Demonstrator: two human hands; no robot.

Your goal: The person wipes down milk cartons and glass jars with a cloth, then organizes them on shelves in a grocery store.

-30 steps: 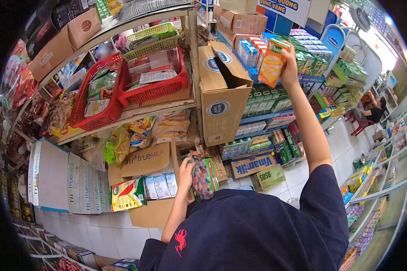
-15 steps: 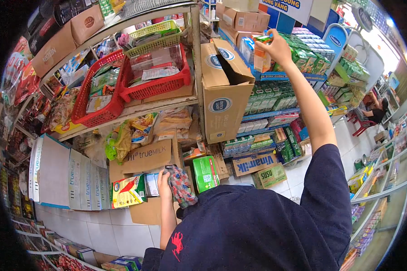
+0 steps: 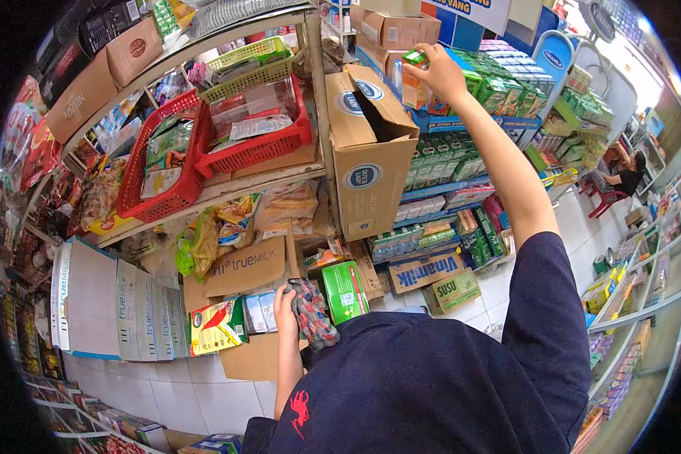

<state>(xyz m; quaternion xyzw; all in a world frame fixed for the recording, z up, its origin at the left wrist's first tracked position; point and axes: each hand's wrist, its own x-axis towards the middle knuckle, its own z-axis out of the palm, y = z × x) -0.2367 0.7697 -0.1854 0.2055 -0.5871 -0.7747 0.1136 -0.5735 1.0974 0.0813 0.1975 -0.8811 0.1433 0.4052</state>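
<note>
My right hand [image 3: 440,74] is stretched out over the top of the milk display, its fingers closed round a small green-and-orange carton [image 3: 415,63]. Rows of green milk cartons [image 3: 499,91] stand beside it. Lower down, my left hand [image 3: 285,310] grips a patterned grey and red cloth item [image 3: 312,312]. Close to that hand are a green box [image 3: 346,292] and a yellow and red packet [image 3: 218,327].
An open Dutch Lady cardboard box [image 3: 374,166] stands between the shelf and the display. Red baskets [image 3: 257,144] sit on the left shelf. Vinamilk [image 3: 427,271] and Susu boxes [image 3: 455,291] are low down. A seated person [image 3: 628,180] is at the far right.
My right hand has shifted slightly left and down with the carton, which is now lower against the display. My left hand and the cloth item have moved slightly right in the view.
</note>
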